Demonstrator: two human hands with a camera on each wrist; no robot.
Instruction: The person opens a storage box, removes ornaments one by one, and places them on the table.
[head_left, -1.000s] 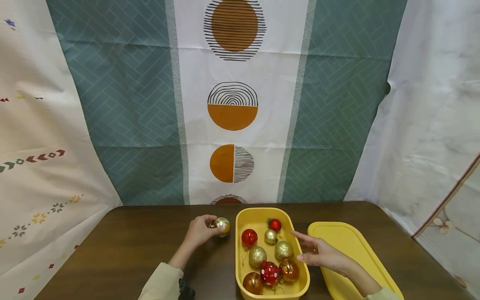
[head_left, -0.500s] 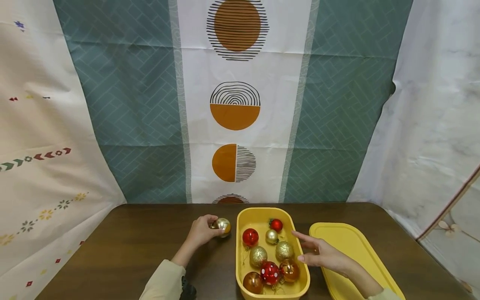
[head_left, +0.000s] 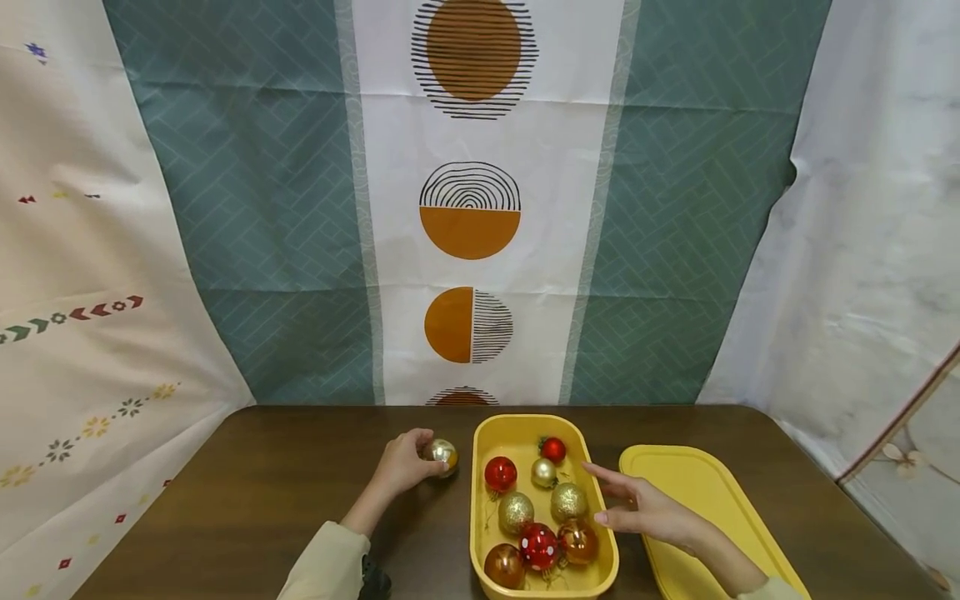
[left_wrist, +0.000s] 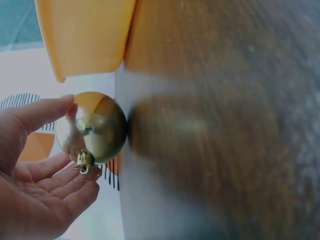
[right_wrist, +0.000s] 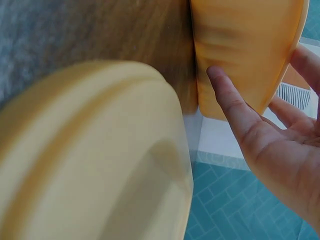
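My left hand (head_left: 405,463) holds a shiny gold Christmas ball (head_left: 442,457) left of the yellow box (head_left: 478,492). In the left wrist view, the thumb lies on one side of the gold ball (left_wrist: 102,125) and fingers curve behind it; its metal cap and thread face the palm, and it touches the tabletop. My right hand (head_left: 645,507) is at the box's right side with fingers spread. In the right wrist view, fingertips rest at the box's wall (right_wrist: 240,55) and rim. Inside lie several red, gold and copper balls, including a dotted red ball (head_left: 539,546).
A yellow lid (head_left: 678,467) lies on the dark wooden table (head_left: 300,467), right of the box and partly under my right forearm. Patterned cloth (head_left: 277,208) hangs behind the table, with more fabric at both sides.
The gold ball has shifted very slightly left in my left hand. My right hand keeps its place beside the box. The head view has turned a little.
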